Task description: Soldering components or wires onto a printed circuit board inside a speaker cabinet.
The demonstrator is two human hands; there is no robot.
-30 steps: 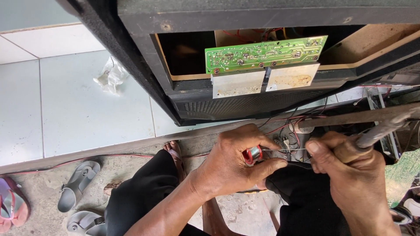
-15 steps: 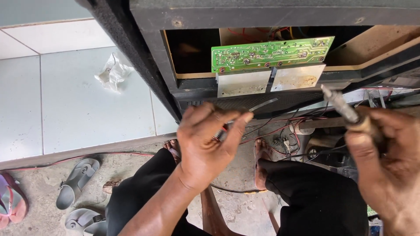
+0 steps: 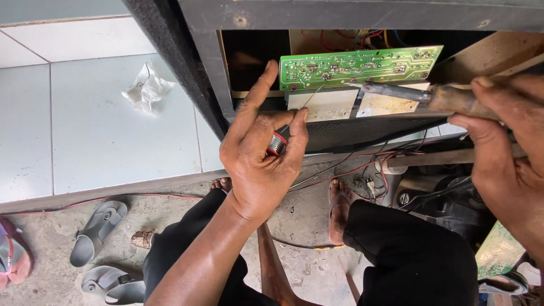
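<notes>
My left hand (image 3: 262,152) grips a small spool of solder wire (image 3: 276,144), and a thin strand runs up from it toward the green circuit board (image 3: 362,65). The board sits in an opening of a black cabinet (image 3: 351,14) in front of me. My right hand (image 3: 507,153) holds a soldering iron (image 3: 419,95) by its brown handle, and its metal tip points left just under the board's lower edge. The left index finger is raised beside the board's left end.
Red and black wires (image 3: 345,170) trail below the cabinet over loose parts on the concrete floor. A crumpled white bag (image 3: 146,88) lies on the pale tiles at left. Grey sandals (image 3: 99,229) and a pink one (image 3: 14,255) lie at lower left. My legs in black trousers (image 3: 408,255) fill the bottom.
Both hands rose from the parts on the floor toward the circuit board. The solder strand and the iron's tip have come close to the board's lower edge.
</notes>
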